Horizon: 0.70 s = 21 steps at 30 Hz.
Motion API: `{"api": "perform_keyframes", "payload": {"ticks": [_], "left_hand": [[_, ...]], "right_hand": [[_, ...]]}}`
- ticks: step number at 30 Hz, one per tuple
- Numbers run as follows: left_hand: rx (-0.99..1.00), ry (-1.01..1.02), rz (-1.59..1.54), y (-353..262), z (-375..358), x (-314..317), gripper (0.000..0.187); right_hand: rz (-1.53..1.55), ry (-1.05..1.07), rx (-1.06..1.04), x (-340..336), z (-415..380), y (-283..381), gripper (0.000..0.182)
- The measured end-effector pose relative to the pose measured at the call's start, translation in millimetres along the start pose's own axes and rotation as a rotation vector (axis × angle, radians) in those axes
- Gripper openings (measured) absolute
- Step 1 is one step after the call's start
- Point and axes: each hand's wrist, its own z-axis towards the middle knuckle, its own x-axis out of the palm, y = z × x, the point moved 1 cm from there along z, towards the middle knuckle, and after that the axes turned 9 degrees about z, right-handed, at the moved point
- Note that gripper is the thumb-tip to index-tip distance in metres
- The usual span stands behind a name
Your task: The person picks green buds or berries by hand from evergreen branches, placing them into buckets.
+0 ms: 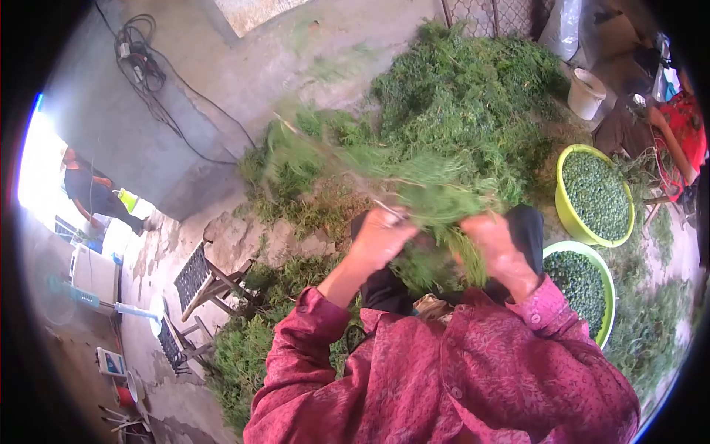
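A bunch of feathery green plant stalks (436, 185), smeared by motion, lies across the space between my two hands above my lap. My left hand (381, 238) is closed around a thin stem at the left of the bunch. Fingers of my right hand (492, 240) are wrapped round the leafy stalks at its right side, with fronds hanging below. Just past my hands rises a large heap of the same green plants (466, 103). To my right stand a yellow-green basin (566, 200) and a pale green basin (609, 288), both full of small round green pods.
Low woven stools (198, 277) stand at the left among cut plants. A white bucket (586, 94) is by the heap. A person in red (684, 129) sits at the far right; another person (92, 189) is at the far left. Cables (140, 59) hang on the wall.
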Motion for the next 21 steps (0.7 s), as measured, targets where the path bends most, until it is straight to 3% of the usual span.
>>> {"api": "perform_keyframes", "payload": {"ticks": [1, 2, 4, 5, 8, 14, 21], "left_hand": [[-0.008, -0.042, -0.318, -8.4, -2.5, -7.9, 0.021], [0.082, -0.025, -0.421, -0.6, -0.1, -18.3, 0.020], [0.100, -0.021, -0.357, 0.4, -0.5, -28.5, 0.018], [0.091, -0.027, -0.360, 3.0, -1.2, -29.4, 0.018], [0.032, -0.007, -0.313, 5.3, 1.1, -25.9, 0.018], [-0.015, -0.085, -0.303, 7.9, 0.3, -11.5, 0.015], [-0.043, -0.072, -0.094, 10.2, -4.1, -6.5, 0.013]], "right_hand": [[-0.059, -0.106, 0.099, -2.2, -7.3, -10.7, 0.009], [-0.120, -0.209, 0.195, -7.5, -13.5, -20.1, 0.008], [0.762, -0.189, 0.674, -22.7, -25.7, -28.6, 0.009], [1.209, -0.197, 0.650, -25.0, -28.3, -30.3, 0.012], [1.464, -0.209, 0.530, -39.4, -11.4, 11.2, 0.018], [1.278, 0.011, 0.499, -12.5, 18.6, 20.1, 0.024], [1.460, -0.405, 0.546, 14.5, 55.1, 14.3, 0.017]]}}
